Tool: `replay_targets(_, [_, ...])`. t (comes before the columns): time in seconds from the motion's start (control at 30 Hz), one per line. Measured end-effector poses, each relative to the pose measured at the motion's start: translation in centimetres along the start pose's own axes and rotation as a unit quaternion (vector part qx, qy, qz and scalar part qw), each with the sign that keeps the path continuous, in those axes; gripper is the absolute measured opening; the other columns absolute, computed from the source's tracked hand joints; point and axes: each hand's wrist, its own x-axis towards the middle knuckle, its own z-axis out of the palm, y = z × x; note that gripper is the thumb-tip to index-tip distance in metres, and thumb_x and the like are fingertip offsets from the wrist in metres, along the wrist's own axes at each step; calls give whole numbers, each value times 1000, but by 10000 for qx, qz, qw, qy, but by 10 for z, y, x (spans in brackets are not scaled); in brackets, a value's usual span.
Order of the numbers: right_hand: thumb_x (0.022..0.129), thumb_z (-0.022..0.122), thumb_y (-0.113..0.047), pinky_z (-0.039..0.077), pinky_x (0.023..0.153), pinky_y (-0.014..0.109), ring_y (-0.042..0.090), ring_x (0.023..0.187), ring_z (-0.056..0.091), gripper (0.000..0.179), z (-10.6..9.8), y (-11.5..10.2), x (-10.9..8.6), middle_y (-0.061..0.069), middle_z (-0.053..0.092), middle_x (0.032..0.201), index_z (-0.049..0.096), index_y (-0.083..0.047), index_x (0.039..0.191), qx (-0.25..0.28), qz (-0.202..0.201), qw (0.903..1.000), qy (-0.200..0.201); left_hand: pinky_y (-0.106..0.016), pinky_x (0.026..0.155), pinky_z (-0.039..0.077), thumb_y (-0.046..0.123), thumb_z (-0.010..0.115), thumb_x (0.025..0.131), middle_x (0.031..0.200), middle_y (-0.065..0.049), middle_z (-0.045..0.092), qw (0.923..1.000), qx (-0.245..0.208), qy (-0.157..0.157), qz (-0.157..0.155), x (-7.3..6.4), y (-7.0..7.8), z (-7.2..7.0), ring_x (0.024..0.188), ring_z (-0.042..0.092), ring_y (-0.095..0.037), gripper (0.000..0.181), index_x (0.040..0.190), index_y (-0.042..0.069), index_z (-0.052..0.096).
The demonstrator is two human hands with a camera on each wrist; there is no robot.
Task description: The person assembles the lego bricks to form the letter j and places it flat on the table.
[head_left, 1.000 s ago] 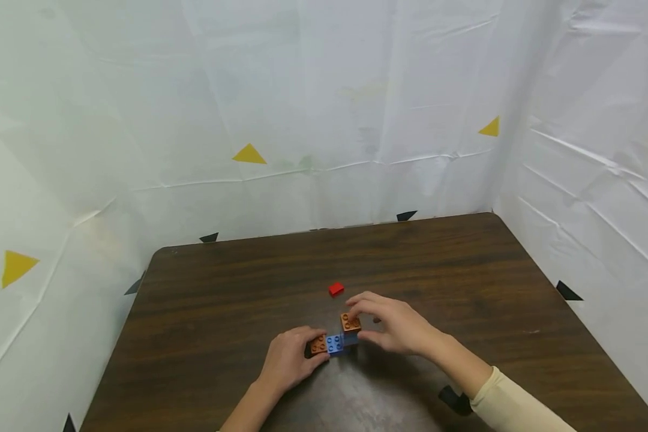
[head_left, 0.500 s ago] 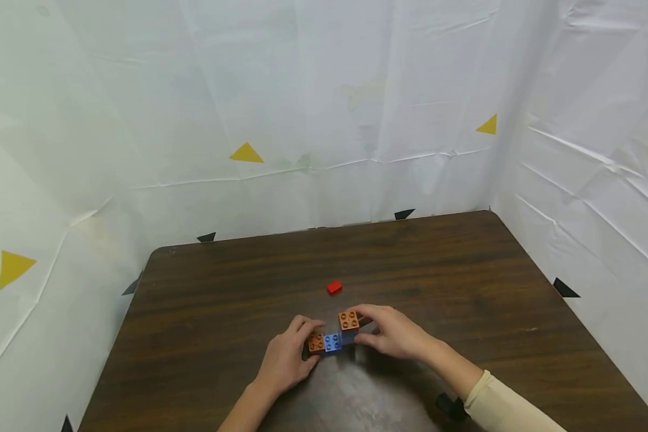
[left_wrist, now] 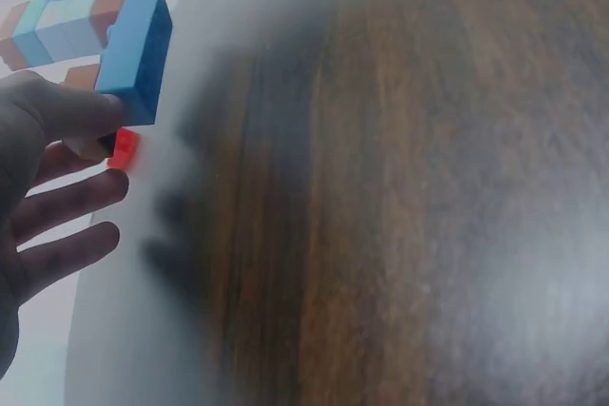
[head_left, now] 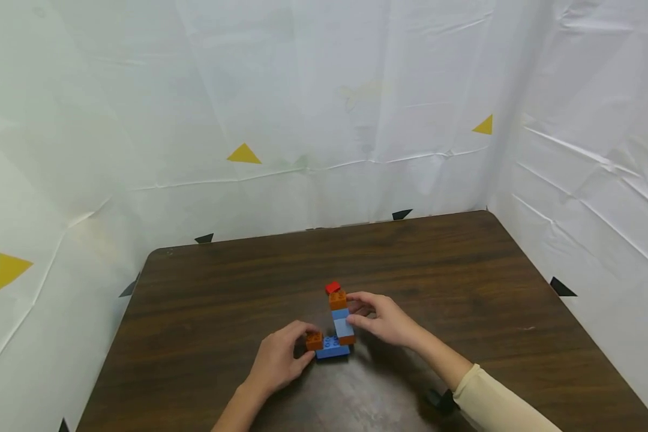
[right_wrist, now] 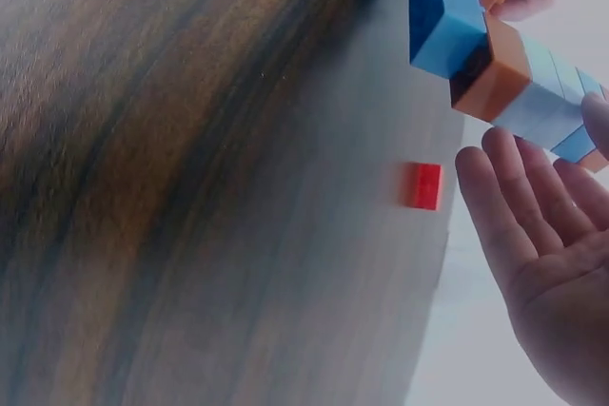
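A structure of toy building bricks is between both hands in the head view. Its base is a long blue brick (head_left: 332,351), with a small orange brick (head_left: 314,342) on the left end. From the right end rises a tower of orange and blue bricks (head_left: 343,326), leaning away from the person. My left hand (head_left: 277,359) pinches the left end; in the left wrist view its thumb lies against the blue brick (left_wrist: 138,59). My right hand (head_left: 386,321) holds the tower's right side between thumb and fingers. Part of the right fingers is hidden behind the tower in the head view.
A loose red brick (head_left: 332,287) lies on the dark wooden table (head_left: 221,288), just behind the tower. A black object (head_left: 440,401) is near the right sleeve. White sheeting (head_left: 302,108) with yellow and black triangles surrounds the table's far and side edges.
The tower has tipped backward, so its front side shows and its top sits near the red brick. My right hand has moved slightly up and left with it. The left hand stays at the left end.
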Motion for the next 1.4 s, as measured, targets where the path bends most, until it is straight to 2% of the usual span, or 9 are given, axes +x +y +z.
replay_targets(0.2, [96, 65, -18, 56, 73, 46, 37, 93, 65, 46, 8, 8, 6, 18, 60, 118, 53, 4, 134, 733, 395, 9965, -123, -31, 76, 53, 22, 86, 76, 105, 16, 61, 9996, 272, 107, 63, -3, 1, -7, 89, 61, -4, 36, 109, 25, 71])
replay_targets(0.4, [96, 65, -19, 56, 73, 47, 30, 93, 66, 46, 12, 13, 10, 16, 62, 112, 54, 6, 133, 941, 759, 9927, -34, -30, 72, 51, 25, 85, 76, 100, 15, 58, 9985, 539, 36, 93, -5, 3, -10, 84, 57, -6, 33, 108, 23, 76])
replay_targets(0.63, [96, 66, -24, 57, 68, 40, 24, 88, 67, 50, 15, 21, 13, 15, 64, 114, 54, 6, 133, 748, 1283, 9889, 3, -28, 72, 50, 30, 80, 82, 98, 16, 60, 9960, 775, -446, -28, -1, 7, -11, 83, 55, -4, 30, 111, 23, 75])
replay_targets(0.83, [96, 65, -24, 57, 66, 38, 24, 80, 67, 48, 17, 25, 16, 14, 67, 107, 56, 8, 132, 540, 1514, 9870, 53, -29, 70, 50, 30, 79, 84, 98, 14, 61, 9926, 925, -783, -78, 8, 8, -12, 80, 55, -3, 29, 112, 22, 75])
replay_targets(1.0, [97, 62, -24, 57, 65, 37, 24, 78, 67, 48, 18, 29, 20, 14, 68, 104, 56, 9, 131, 474, 1609, 9858, 6, -28, 67, 47, 29, 78, 84, 95, 14, 61, 9905, 1051, -877, -95, 14, 6, -12, 77, 52, -2, 28, 111, 22, 75])
replay_targets(1.13, [98, 61, -24, 57, 64, 38, 24, 80, 67, 48, 18, 31, 23, 14, 67, 104, 54, 10, 132, 478, 1607, 9858, -134, -26, 65, 45, 29, 78, 84, 95, 15, 60, 9911, 984, -889, -118, 15, 4, -10, 75, 50, -2, 28, 111, 22, 75])
replay_targets(1.4, [98, 61, -22, 56, 59, 37, 22, 71, 67, 45, 18, 33, 27, 12, 69, 97, 56, 9, 130, 349, 1572, 9868, -154, -26, 65, 44, 32, 75, 87, 97, 14, 61, 9893, 918, -1071, -373, 16, 1, -9, 75, 50, -3, 29, 115, 22, 74])
